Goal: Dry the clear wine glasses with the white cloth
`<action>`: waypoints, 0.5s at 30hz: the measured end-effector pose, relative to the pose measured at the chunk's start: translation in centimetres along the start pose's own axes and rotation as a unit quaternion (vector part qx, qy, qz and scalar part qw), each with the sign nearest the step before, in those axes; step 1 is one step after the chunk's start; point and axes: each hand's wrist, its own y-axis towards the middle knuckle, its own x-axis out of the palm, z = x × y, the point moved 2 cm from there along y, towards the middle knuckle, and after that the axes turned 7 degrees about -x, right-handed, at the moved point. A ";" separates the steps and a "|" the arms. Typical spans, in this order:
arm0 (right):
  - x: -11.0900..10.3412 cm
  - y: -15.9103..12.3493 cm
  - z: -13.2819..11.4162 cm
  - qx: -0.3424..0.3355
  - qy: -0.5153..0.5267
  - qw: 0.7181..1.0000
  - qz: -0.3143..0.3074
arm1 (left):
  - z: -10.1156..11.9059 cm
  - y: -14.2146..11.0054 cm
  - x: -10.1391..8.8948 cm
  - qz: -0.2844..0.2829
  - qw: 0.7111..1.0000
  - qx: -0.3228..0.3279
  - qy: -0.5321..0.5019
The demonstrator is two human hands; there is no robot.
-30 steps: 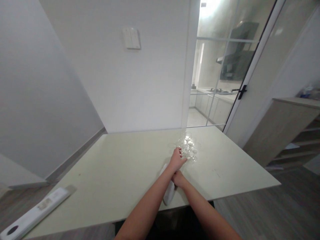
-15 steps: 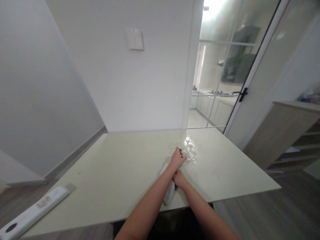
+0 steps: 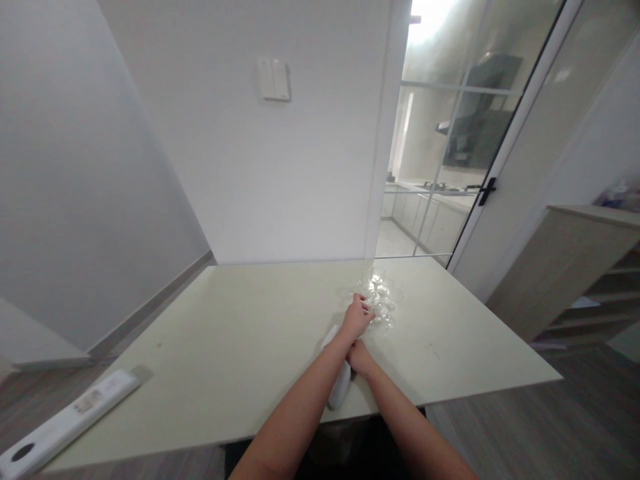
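Note:
My left hand (image 3: pixel 359 316) reaches over my right wrist toward a heap of clear, shiny plastic pieces (image 3: pixel 380 300). Its fingers are slightly bent and apart, with the tips at the near left side of the heap; nothing can be made out between them. Below it, my right hand (image 3: pixel 359 357) is closed around a long white object (image 3: pixel 340 388) lying slanted near the table's front edge. The left forearm covers the middle of that object and part of the right fingers, so its exact kind does not show.
The pale table (image 3: pixel 240 333) stands against a wall with a light switch (image 3: pixel 274 80). A long white box (image 3: pixel 70 420) lies over its left edge. Behind to the right is a glass door (image 3: pixel 430 153) with a black handle; a wooden shelf unit (image 3: pixel 565 267) stands at the right.
The left fingers have loosened a little and the hand has shifted slightly at the heap. The right hand and the white object stay nearly still. The view has moved very slightly.

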 end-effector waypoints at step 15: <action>0.3 0.0 -1.6 0.030 0.306 0.950 0.057 | -5.9 -0.6 -14.1 0.147 0.934 0.017 0.325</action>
